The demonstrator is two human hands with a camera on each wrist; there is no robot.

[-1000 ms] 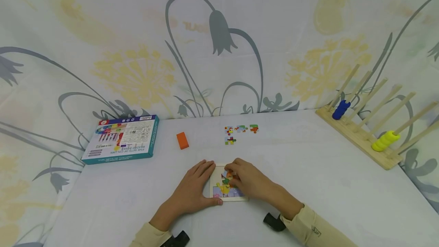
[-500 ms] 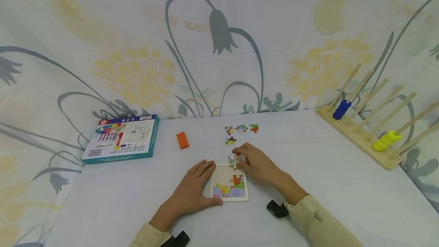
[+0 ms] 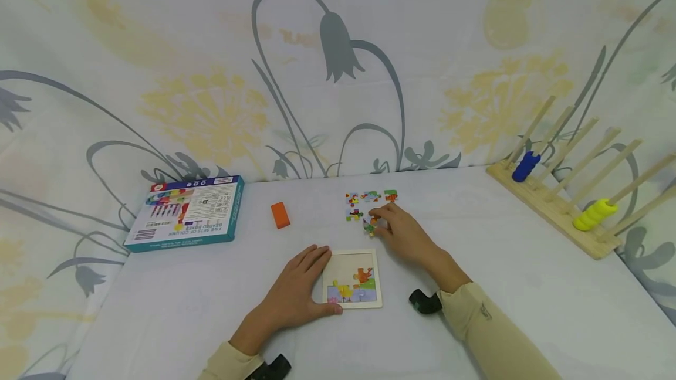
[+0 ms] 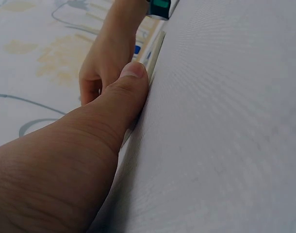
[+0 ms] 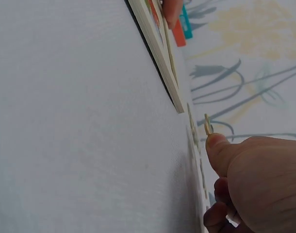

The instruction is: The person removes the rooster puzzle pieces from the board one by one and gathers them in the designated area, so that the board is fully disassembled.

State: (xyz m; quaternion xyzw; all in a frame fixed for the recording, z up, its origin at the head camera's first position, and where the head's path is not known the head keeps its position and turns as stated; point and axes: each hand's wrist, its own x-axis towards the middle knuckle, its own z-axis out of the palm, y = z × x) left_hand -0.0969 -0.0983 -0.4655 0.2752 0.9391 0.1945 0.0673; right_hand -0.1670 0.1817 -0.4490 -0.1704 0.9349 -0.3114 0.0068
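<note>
My left hand (image 3: 297, 287) rests at a small jigsaw tray (image 3: 346, 263), its straight fingers along the left side and its thumb at the lower left corner. Joined pieces fill the tray's bottom row, and an orange-and-green piece (image 3: 363, 276) sits above them at the right. Beyond the tray, my right hand (image 3: 409, 238) pinches a jigsaw piece (image 3: 368, 228) between thumb and fingers. Seen edge-on in the right wrist view, this jigsaw piece (image 5: 207, 125) stands out past the thumb tip. Several loose jigsaw pieces (image 3: 371, 196) lie just beyond that hand.
An orange block (image 3: 280, 215) lies left of the loose pieces. At the far left is a flat teal-edged box (image 3: 185, 213). A wooden peg rack (image 3: 551, 210) with blue beads (image 3: 526, 167) and yellow beads (image 3: 594, 216) stands at right. Floral cloth hangs behind.
My right hand has lifted a piece out of the tray and carried it away from me to the loose pieces. The tray's upper part is now bare. My left hand has stayed put.
</note>
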